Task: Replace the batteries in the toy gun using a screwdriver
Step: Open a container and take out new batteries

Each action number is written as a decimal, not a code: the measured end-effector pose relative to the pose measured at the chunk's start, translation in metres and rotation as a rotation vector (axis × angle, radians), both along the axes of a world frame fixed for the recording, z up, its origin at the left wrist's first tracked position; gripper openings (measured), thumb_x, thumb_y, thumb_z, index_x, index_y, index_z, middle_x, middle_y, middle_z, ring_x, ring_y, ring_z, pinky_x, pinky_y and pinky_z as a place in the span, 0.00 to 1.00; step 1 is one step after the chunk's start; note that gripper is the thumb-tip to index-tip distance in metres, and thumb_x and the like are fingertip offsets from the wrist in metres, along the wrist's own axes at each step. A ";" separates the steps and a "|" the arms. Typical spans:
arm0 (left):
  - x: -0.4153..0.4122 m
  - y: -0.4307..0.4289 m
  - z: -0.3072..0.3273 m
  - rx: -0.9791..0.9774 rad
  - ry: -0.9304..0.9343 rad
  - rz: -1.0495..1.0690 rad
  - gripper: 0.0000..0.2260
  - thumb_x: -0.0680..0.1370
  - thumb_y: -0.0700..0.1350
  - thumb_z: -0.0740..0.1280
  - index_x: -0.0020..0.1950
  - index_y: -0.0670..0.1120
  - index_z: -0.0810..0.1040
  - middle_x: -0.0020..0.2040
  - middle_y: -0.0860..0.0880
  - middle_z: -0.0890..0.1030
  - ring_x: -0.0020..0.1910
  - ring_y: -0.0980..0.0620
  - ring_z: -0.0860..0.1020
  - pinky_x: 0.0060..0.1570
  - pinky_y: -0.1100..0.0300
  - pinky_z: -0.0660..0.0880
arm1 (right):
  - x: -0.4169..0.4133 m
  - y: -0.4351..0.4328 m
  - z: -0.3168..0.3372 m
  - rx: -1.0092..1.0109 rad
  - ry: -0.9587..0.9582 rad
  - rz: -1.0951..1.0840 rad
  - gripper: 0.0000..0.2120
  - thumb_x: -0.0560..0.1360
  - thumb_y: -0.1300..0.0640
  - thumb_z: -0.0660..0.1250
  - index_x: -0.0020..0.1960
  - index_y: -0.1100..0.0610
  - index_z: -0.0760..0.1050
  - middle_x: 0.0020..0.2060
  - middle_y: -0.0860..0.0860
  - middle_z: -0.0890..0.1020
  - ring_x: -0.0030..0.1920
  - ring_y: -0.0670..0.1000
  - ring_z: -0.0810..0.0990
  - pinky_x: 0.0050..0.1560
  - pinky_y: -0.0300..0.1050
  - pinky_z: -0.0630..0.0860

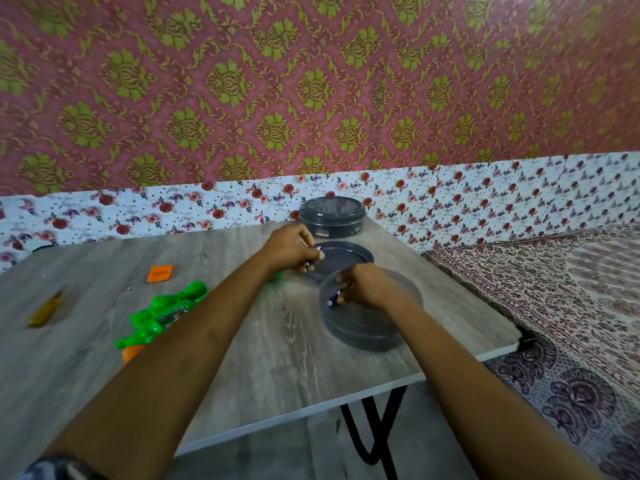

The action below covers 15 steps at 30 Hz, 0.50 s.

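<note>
A green toy gun (162, 315) with an orange tip lies on the grey table (270, 368), its battery bay showing. The orange battery cover (159, 273) lies behind it. A yellow-handled screwdriver (46, 308) rests at the table's left. My left hand (289, 249) grips batteries (313, 259) next to a loose dark lid (341, 258). My right hand (369, 287) pinches a blue battery (334, 298) over an open round dark container (363, 327).
A second, closed round dark container (332, 213) stands at the table's far edge by the floral wall. To the right lies a bed with a patterned sheet (571, 306). The table's black folding legs (374, 431) show below its front edge.
</note>
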<state>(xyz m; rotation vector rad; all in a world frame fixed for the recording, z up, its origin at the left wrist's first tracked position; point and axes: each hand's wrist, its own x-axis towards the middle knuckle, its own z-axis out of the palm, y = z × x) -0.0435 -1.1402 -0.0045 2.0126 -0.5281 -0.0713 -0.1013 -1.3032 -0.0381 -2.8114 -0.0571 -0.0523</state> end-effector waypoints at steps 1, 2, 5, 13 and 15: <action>0.001 0.001 -0.003 -0.029 0.060 0.016 0.10 0.71 0.36 0.73 0.45 0.44 0.73 0.36 0.42 0.81 0.27 0.54 0.80 0.27 0.62 0.76 | 0.000 0.004 0.000 -0.013 -0.008 0.025 0.16 0.73 0.59 0.68 0.61 0.58 0.76 0.56 0.55 0.81 0.55 0.54 0.78 0.54 0.42 0.71; 0.003 0.003 -0.006 -0.039 0.102 0.025 0.11 0.72 0.37 0.73 0.49 0.43 0.74 0.38 0.42 0.82 0.28 0.53 0.80 0.28 0.62 0.77 | 0.001 0.007 0.000 -0.021 -0.006 0.041 0.16 0.73 0.59 0.68 0.61 0.58 0.77 0.56 0.55 0.81 0.55 0.53 0.78 0.53 0.42 0.70; 0.004 0.007 -0.016 -0.051 0.159 0.034 0.11 0.73 0.38 0.71 0.55 0.39 0.78 0.39 0.43 0.81 0.30 0.53 0.81 0.30 0.63 0.78 | 0.004 0.012 -0.005 -0.038 0.041 0.029 0.15 0.72 0.58 0.69 0.58 0.57 0.77 0.54 0.54 0.81 0.53 0.53 0.78 0.49 0.41 0.68; -0.004 0.015 -0.025 -0.079 0.188 0.039 0.08 0.76 0.37 0.69 0.54 0.39 0.78 0.37 0.44 0.80 0.32 0.52 0.80 0.30 0.64 0.79 | 0.002 0.013 -0.004 -0.085 0.038 0.046 0.18 0.73 0.59 0.68 0.63 0.56 0.73 0.60 0.54 0.75 0.57 0.53 0.75 0.54 0.44 0.70; -0.006 0.018 -0.026 -0.100 0.192 0.040 0.08 0.76 0.37 0.68 0.54 0.39 0.77 0.37 0.44 0.80 0.33 0.51 0.79 0.30 0.64 0.79 | 0.001 0.014 -0.004 -0.077 0.068 0.038 0.16 0.74 0.60 0.66 0.62 0.56 0.72 0.57 0.53 0.77 0.55 0.52 0.76 0.52 0.43 0.70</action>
